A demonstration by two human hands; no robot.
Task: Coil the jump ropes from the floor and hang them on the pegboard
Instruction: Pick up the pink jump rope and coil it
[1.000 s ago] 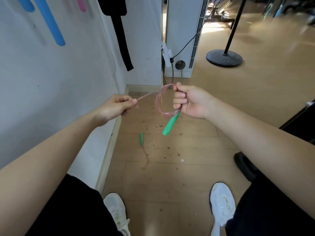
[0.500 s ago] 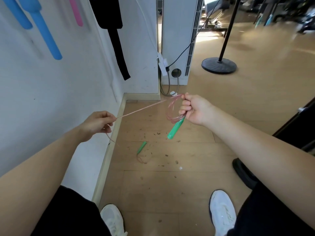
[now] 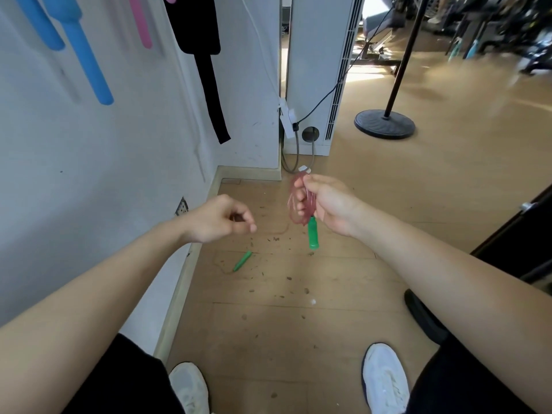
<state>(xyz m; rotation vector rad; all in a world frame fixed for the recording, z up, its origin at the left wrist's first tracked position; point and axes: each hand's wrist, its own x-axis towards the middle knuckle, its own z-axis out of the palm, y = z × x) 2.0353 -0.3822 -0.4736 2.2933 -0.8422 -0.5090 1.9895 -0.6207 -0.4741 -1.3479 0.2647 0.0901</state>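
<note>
My right hand [image 3: 331,204] grips a small coil of pink jump rope [image 3: 294,215] at chest height, and one green handle [image 3: 313,234] hangs straight down from the coil. A thin strand leaves the coil's bottom and runs left to the fingertips of my left hand [image 3: 218,219], whose curled fingers pinch it. The second green handle [image 3: 242,260] lies on the wooden floor below, with a short loop of rope trailing from it near the baseboard.
Blue tubes [image 3: 86,61], a pink one [image 3: 140,22] and a black strap [image 3: 209,70] hang on the white wall to the left. A white standing unit [image 3: 316,70] with cables fills the corner. A black stand base [image 3: 384,124] sits further right. My white shoes [image 3: 385,377] are below.
My left hand has come in from the wall toward the coil, slackening the strand that was taut. The coil in my right hand has gained rope, and the floor handle has slid closer.
</note>
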